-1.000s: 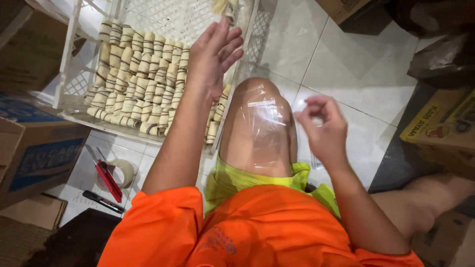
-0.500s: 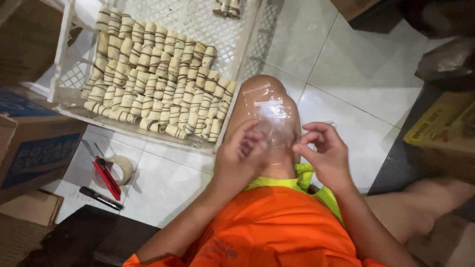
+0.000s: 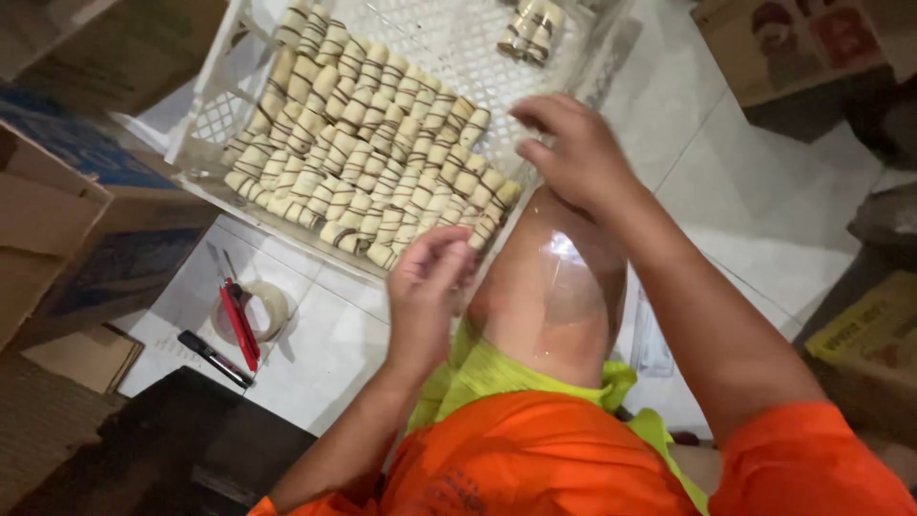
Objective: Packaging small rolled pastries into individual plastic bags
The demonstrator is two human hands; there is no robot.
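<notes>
A white plastic crate (image 3: pixel 205 124) on the tiled floor holds several rows of pale rolls with dark stripes (image 3: pixel 373 162). A few more rolls (image 3: pixel 530 29) lie at its far side. My raised knee is covered by a clear plastic bag (image 3: pixel 564 287). My left hand (image 3: pixel 425 291) hovers at the crate's near corner, fingers curled beside the nearest rolls; whether it pinches anything is unclear. My right hand (image 3: pixel 573 153) is above the knee at the crate's right edge, fingers apart and bent, with nothing seen in it.
A tape roll (image 3: pixel 272 311), a red cutter (image 3: pixel 239 325) and a black marker (image 3: pixel 215 358) lie on the floor to the left. Cardboard boxes stand at the left (image 3: pixel 57 210), the right (image 3: pixel 869 334) and the far right (image 3: pixel 793 48).
Both hands were pinching the plastic on the knee half a second ago. The right hand has since lifted toward the crate and the left has shifted left to the crate's near corner.
</notes>
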